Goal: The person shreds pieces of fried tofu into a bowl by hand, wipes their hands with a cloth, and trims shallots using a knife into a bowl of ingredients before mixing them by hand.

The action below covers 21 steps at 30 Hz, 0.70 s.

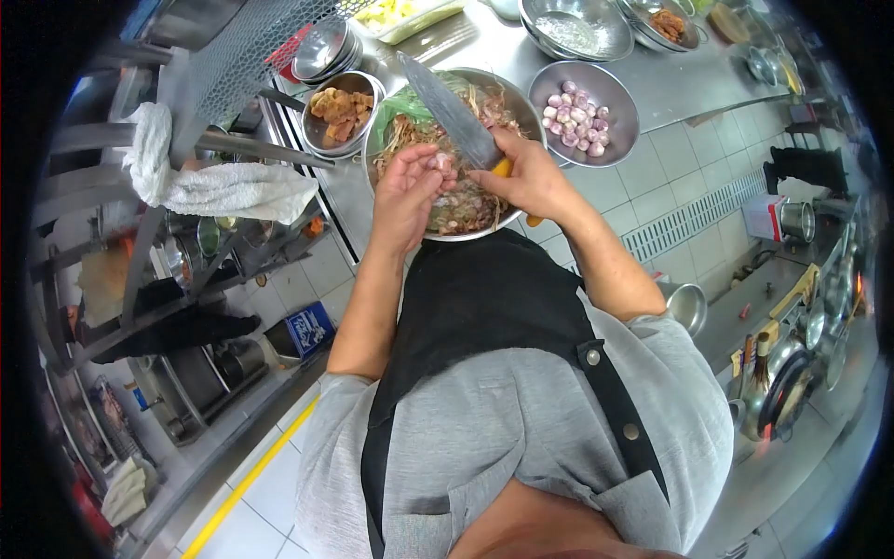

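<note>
My right hand (533, 177) is wrapped round the yellow handle of a wide-bladed kitchen knife (452, 112), its blade angled up and to the left. Between the fingertips of my left hand (408, 196) is a small pale shallot (440, 162), partly covered by the fingers. Both hands are over a large metal bowl (371, 158) of unpeeled shallots and dry skins (466, 207), with a green plastic bag (402, 110) in it. Just right of it, a grey metal bowl (622, 102) holds several peeled purple-white shallots (577, 119).
Left of the big bowl, stacked metal bowls hold orange-brown chunks (341, 114). Empty-looking bowls (321, 47), a tub of yellow pieces (400, 23) and a wet metal bowl (575, 26) stand farther back on the steel counter (661, 84). A white towel (242, 194) hangs on a rail at left.
</note>
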### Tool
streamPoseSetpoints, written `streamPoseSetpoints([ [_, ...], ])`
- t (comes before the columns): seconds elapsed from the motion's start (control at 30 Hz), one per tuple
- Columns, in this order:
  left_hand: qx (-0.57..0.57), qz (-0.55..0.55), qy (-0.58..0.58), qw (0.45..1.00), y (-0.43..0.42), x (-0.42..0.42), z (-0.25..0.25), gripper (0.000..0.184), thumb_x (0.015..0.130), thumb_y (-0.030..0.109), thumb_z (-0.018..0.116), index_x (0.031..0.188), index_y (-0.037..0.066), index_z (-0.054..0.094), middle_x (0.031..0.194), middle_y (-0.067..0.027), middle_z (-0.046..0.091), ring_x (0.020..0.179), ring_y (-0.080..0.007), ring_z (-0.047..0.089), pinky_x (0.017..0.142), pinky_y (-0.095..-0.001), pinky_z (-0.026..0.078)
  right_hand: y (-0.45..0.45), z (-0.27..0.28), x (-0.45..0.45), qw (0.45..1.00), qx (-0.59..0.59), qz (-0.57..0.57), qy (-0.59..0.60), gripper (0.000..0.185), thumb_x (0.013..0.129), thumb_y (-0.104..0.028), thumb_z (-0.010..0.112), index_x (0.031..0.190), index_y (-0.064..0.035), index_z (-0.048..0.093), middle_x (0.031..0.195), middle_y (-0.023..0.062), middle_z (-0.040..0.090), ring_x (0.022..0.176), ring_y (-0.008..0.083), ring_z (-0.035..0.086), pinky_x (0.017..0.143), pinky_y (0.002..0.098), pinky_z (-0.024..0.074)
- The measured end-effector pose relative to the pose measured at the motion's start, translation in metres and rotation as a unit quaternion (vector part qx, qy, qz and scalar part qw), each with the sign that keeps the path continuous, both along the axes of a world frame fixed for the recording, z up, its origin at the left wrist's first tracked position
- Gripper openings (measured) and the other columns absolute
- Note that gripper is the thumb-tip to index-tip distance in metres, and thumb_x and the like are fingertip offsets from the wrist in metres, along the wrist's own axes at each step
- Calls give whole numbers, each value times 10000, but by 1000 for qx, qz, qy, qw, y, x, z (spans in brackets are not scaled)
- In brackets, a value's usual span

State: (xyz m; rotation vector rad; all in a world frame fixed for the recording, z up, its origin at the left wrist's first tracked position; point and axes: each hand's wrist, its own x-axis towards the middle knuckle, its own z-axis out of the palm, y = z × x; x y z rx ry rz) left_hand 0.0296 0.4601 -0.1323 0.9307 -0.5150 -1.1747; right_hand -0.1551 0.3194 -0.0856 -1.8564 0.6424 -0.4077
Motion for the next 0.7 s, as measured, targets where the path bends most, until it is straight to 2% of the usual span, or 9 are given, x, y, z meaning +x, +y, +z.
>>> streamPoseSetpoints([
  [0.03, -4, -10, 0, 1000, 0, -1, 0, 354, 1014, 26, 663, 1356, 0, 581, 1245, -123, 666, 1094, -200, 670, 960, -347, 559, -1, 0, 0, 1000, 0, -1, 0, 411, 927, -240, 801, 1241, -2, 684, 995, 129, 714, 814, 164, 637, 771, 341, 526],
  [0.1, -19, -22, 0, 1000, 0, -1, -2, 369, 1012, 28, 667, 1370, 3, 580, 1262, -127, 667, 1119, -204, 669, 976, -355, 559, -1, -2, 3, 996, -48, 9, -78, 408, 898, -298, 805, 1180, -16, 716, 981, 190, 757, 906, 306, 729, 847, 402, 552],
  [0.23, -41, -38, -1, 998, -1, 1, -6, 384, 1011, 38, 673, 1383, 10, 581, 1266, -121, 674, 1159, -211, 667, 1009, -376, 562, -3, -22, 12, 995, 19, 27, -92, 416, 911, -326, 801, 1187, -25, 718, 962, 173, 757, 900, 285, 728, 845, 398, 552],
  [0.3, -36, -42, -2, 998, 0, 0, -4, 386, 1013, 40, 670, 1386, 15, 577, 1277, -117, 675, 1168, -217, 663, 1022, -387, 548, -3, -25, 14, 991, 105, 44, -75, 414, 934, -366, 785, 1178, -37, 725, 967, 158, 760, 897, 248, 724, 839, 384, 550],
  [0.47, -27, -59, -9, 998, 0, 3, -8, 374, 1012, 37, 669, 1375, 18, 581, 1291, -115, 678, 1188, -220, 657, 1034, -396, 534, -5, -15, 12, 990, 129, 63, -18, 403, 953, -395, 765, 1165, -53, 735, 904, 129, 761, 836, 218, 712, 784, 383, 547],
  [0.53, -20, -53, 2, 998, 0, 1, -8, 333, 1007, 25, 669, 1333, 22, 599, 1245, -103, 683, 1154, -207, 658, 1018, -386, 536, -2, -14, 11, 987, 145, 71, -5, 396, 954, -392, 762, 1156, -53, 736, 873, 125, 757, 807, 218, 708, 760, 388, 546],
  [0.6, -8, -29, 0, 1000, -2, -2, -9, 315, 1001, 13, 675, 1307, 16, 598, 1206, -99, 681, 1100, -198, 670, 978, -372, 557, 3, -20, 12, 997, 48, 11, -51, 376, 950, -371, 761, 1133, -44, 733, 831, 143, 743, 761, 265, 711, 721, 413, 541],
  [0.63, 4, -4, -3, 1000, -4, -3, -9, 298, 995, 0, 681, 1281, 10, 598, 1166, -94, 680, 1046, -188, 681, 938, -358, 577, 3, -21, 11, 997, 48, 12, -52, 376, 950, -371, 761, 1133, -44, 733, 831, 143, 743, 761, 265, 711, 721, 413, 541],
  [0.7, 3, 19, -3, 1000, -6, -5, -11, 291, 986, -10, 688, 1259, 19, 592, 1151, -86, 669, 1019, -182, 679, 919, -356, 578, 4, -19, 9, 999, -25, 8, -35, 349, 939, -336, 768, 1114, -35, 732, 847, 180, 734, 768, 326, 715, 723, 428, 542],
])
